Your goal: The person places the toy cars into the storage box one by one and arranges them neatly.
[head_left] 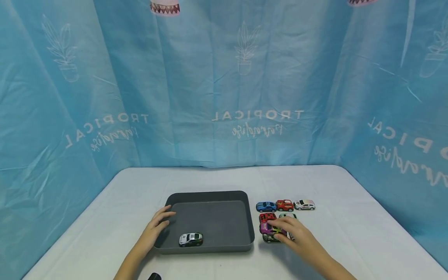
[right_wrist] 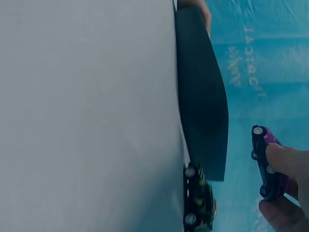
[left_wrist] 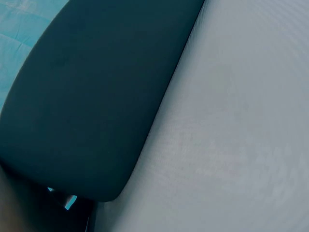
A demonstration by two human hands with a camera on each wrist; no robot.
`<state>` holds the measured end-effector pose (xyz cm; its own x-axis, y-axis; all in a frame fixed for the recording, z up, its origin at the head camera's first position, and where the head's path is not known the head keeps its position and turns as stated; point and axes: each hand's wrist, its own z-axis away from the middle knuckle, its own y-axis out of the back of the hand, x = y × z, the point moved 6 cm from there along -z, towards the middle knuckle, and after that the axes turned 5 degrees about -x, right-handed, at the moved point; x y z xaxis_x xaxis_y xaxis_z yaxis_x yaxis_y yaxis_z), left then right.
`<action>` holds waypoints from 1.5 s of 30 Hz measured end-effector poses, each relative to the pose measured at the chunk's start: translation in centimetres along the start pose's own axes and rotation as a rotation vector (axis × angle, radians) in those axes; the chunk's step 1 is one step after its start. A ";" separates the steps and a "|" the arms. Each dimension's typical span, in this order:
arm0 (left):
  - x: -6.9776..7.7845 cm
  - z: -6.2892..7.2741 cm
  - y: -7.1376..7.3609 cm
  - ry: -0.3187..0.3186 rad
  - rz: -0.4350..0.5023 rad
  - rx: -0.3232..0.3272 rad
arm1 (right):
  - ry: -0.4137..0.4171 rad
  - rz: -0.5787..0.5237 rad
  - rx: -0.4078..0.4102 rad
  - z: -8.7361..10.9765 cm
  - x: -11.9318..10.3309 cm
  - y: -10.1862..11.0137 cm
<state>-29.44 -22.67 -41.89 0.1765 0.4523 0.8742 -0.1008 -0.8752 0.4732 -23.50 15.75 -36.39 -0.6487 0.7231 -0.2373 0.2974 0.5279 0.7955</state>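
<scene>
My right hand pinches a purple toy car between thumb and fingers. It is raised above a dark green camouflage toy car on the table. The right wrist view shows the purple toy car tilted in the fingertips, apart from the green car. Over the left rim of a dark grey tray lies my left hand, its fingers extended and loosely spread. A silver and green toy car stands in the tray's front left part. The left wrist view mostly holds the tray's outer wall.
Right of the tray, a blue toy car, a red one and a white one form a back row. Another red car and a pale one are partly hidden by the right hand. Blue curtains surround the white table.
</scene>
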 end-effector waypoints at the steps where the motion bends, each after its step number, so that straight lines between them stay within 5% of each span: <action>1: 0.0 0.0 0.0 0.000 0.003 0.000 | 0.001 -0.006 -0.017 -0.2 -0.3 -0.2; 6: -0.2 0.1 -0.2 0.017 0.016 -0.004 | 0.041 -0.045 -0.068 -1.1 -1.7 -1.1; 19: -0.3 0.0 -0.2 0.009 0.028 0.001 | 0.216 -0.110 -0.035 -3.6 -5.9 -2.8; 34: -0.5 0.2 -0.2 -0.004 0.044 -0.019 | 0.100 -0.249 -0.190 -6.6 -8.6 -5.6; 45: -0.2 0.2 0.0 -0.025 0.036 -0.011 | 0.046 -0.243 -0.273 -8.7 -9.9 -8.1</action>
<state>-29.32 -22.81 -42.12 0.1972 0.4159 0.8878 -0.1184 -0.8888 0.4427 -25.56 0.43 -35.64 -0.7100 0.5673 -0.4172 -0.0632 0.5387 0.8401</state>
